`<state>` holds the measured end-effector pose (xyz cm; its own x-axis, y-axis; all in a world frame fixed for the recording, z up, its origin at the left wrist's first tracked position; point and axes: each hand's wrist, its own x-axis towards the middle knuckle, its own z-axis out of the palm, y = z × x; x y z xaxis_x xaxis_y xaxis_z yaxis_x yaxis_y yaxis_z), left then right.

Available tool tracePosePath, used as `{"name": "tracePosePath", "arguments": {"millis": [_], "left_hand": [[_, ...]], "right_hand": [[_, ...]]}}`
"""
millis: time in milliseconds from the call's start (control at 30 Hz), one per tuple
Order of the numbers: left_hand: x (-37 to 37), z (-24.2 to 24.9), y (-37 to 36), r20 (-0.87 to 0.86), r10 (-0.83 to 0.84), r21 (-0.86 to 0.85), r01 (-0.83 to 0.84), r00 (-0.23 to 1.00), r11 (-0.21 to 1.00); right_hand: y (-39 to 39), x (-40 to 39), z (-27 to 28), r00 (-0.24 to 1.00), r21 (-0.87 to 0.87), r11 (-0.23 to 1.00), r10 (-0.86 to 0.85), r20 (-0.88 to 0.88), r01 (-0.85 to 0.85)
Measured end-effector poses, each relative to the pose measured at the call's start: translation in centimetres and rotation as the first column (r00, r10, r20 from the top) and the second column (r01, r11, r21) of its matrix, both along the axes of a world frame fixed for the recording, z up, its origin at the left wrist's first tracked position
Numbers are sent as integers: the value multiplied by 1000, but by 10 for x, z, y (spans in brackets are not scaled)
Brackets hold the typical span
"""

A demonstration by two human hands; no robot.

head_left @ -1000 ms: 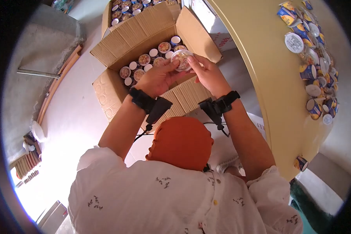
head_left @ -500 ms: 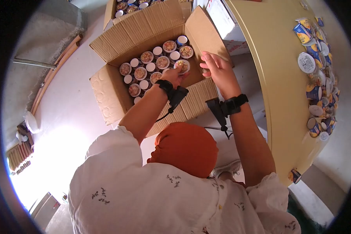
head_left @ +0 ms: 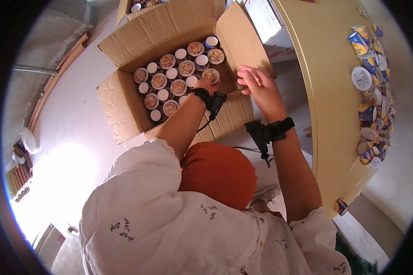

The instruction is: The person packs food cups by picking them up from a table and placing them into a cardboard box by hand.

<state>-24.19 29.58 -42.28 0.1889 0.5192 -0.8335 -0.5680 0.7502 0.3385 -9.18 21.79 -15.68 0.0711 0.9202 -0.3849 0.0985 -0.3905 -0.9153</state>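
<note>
Head view: one cup (head_left: pixel 210 74), lid up, long axis upright, sits inside the carton (head_left: pixel 242 39), the left hand (head_left: pixel 209 84) grasping its side. Ten clear lids and ten white ends show there; the right hand (head_left: pixel 262 89), released, hovers near a flap (head_left: pixel 248 46).

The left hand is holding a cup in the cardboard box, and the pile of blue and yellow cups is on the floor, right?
Not quite: the head view shows the pile on the yellowish table, not the floor. The left hand is holding a cup in the cardboard box.
</note>
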Motion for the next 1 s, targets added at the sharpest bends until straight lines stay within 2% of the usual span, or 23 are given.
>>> {"name": "tracePosePath", "arguments": {"millis": [67,133,200,233,267,300,333,400,433,467,533,567,600,667,700,767,867,900,933,967,1000], "left_hand": [[3,-2,1,13,17,7,-17,1000,1000],[7,-3,4,-55,102,-13,-103,993,995],[4,-3,5,-159,2,102,15,987,995],[2,-4,5,-288,-119,213,185,950,959],[-3,-6,4,-557,-281,319,513,782,796],[-8,-7,4,-857,-241,279,804,455,526],[-11,-4,4,-971,-94,174,923,218,342],[-12,1,4,-995,-89,16,973,37,231],[-13,1,4,-989,-142,-58,980,-31,191],[-15,1,2,-989,-142,-58,980,-31,190],[-19,-3,-1,-993,-67,81,967,100,240],[-22,-11,1,-993,-66,83,968,102,239],[-26,-18,4,-991,-93,78,983,94,169],[-20,-68,6,-989,-123,72,993,84,97],[-11,-117,7,-931,-111,291,892,347,346],[-8,-129,9,-816,-29,464,684,577,563],[-18,-152,12,-801,-187,449,777,569,440],[-17,-164,10,-739,-180,475,692,649,543],[-17,-168,10,-706,-174,482,645,687,593],[-18,-173,9,-672,-162,486,595,723,640],[-18,-177,9,-653,-186,492,598,734,633]], "right_hand": [[-1,0,-1,1000,7,1000,-1,-3,1],[-2,0,-1,1000,15,1000,-2,-8,2],[-2,0,1,1000,11,1000,26,12,-26],[-1,0,0,1000,11,1000,24,12,-24],[0,0,-1,1000,27,999,18,9,-18],[1,-1,-2,1000,42,999,11,5,-11],[2,-2,-2,1000,42,999,9,5,-9],[5,-3,0,1000,43,999,10,-7,-10],[5,-3,0,1000,42,999,9,-7,-8],[6,-4,1,1000,47,999,8,-7,-7],[7,-5,1,1000,53,999,7,-6,-6],[7,-4,1,1000,54,998,12,-5,-11],[7,-4,1,1000,54,998,16,-2,-16],[6,-2,-3,1000,56,998,4,-10,-3],[5,-3,-5,1000,59,998,-4,-20,5],[4,-3,-1,1000,51,999,-3,-9,4],[4,-1,-1,1000,51,999,-7,-3,7],[4,0,-2,1000,60,998,-6,-9,7],[3,0,-3,1000,59,998,-7,-9,7],[3,0,-3,1000,61,998,-11,-11,12],[3,0,-4,1000,62,998,-16,-12,17]]}}
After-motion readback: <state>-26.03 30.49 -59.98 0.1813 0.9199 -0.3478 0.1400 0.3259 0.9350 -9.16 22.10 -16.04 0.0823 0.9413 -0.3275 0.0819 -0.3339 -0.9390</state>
